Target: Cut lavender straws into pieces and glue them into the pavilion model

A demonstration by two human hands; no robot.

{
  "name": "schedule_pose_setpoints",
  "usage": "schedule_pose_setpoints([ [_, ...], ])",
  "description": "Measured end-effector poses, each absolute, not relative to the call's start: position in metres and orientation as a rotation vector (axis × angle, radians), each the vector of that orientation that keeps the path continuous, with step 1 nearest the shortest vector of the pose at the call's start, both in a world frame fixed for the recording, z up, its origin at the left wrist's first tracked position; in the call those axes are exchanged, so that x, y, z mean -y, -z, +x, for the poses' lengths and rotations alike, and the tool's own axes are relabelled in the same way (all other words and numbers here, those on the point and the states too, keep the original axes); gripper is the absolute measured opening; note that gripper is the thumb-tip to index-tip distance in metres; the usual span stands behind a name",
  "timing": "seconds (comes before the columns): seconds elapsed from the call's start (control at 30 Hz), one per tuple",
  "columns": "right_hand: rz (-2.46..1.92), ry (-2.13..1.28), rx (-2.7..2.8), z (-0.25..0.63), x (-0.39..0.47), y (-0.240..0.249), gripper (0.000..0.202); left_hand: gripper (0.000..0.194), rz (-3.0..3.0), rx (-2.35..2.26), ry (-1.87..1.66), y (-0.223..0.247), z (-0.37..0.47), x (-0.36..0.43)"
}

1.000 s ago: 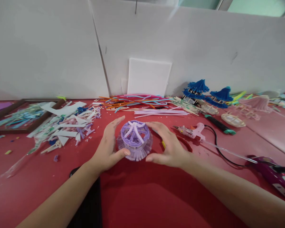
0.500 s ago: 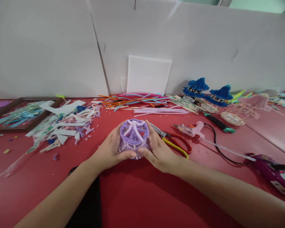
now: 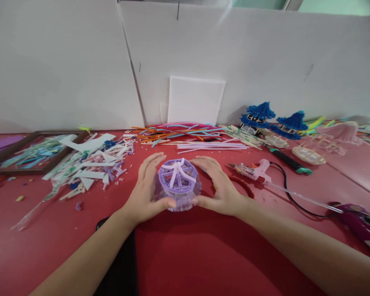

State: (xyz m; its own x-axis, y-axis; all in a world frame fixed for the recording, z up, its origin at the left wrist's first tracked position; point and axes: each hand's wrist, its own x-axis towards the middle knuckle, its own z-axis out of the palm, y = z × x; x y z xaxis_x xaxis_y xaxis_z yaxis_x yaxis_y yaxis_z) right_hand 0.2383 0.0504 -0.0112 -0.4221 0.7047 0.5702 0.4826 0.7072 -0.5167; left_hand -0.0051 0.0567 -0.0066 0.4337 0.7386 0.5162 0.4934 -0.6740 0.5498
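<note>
A purple pipe-cleaner model [image 3: 177, 189] stands upright on the red table. It has a spoked ring on top, pale lilac strips bent down from its centre, and a fringed skirt below. My left hand [image 3: 146, 189] curves around its left side with fingers spread, the thumb tip at the front of the skirt. On the other side my right hand [image 3: 223, 187] is open too, its fingers apart from the ring and its thumb close to the skirt's edge. Scissors [image 3: 242, 185] with red and yellow handles lie partly hidden behind my right hand.
A pink glue gun [image 3: 253, 170] with a clear glue stick lies right, near a purple power strip [image 3: 360, 228]. Blue-roofed models [image 3: 259, 117] stand behind. Pipe cleaners [image 3: 185, 133] lie along the wall. Scraps [image 3: 95, 162] and a brown frame [image 3: 46, 170] are left.
Both hands have loosened and spread away from the purple model, the right hand moving farther off to the right. The model remains on the table. The view has shifted slightly.
</note>
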Motion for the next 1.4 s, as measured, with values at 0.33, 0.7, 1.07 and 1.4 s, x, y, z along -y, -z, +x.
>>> schedule_pose_setpoints([
  [0.33, -0.734, -0.398, 1.995, 0.240, -0.055, -0.001, 0.021, 0.087, 2.286, -1.006, -0.989, 0.009, -0.003, -0.056],
  [0.7, -0.725, -0.243, 2.180, 0.238, -0.055, -0.003, 0.023, 0.072, 2.206, -1.081, -0.982, 0.005, 0.003, -0.052],
  [1.07, -0.980, -0.511, 2.226, 0.233, -0.041, -0.017, 0.016, 0.070, 2.334, -1.097, -0.943, 0.001, 0.006, -0.050],
  [1.4, -0.941, -0.540, 2.263, 0.235, -0.045, -0.017, 0.016, 0.070, 2.306, -1.097, -0.939, 0.003, 0.005, -0.051],
])
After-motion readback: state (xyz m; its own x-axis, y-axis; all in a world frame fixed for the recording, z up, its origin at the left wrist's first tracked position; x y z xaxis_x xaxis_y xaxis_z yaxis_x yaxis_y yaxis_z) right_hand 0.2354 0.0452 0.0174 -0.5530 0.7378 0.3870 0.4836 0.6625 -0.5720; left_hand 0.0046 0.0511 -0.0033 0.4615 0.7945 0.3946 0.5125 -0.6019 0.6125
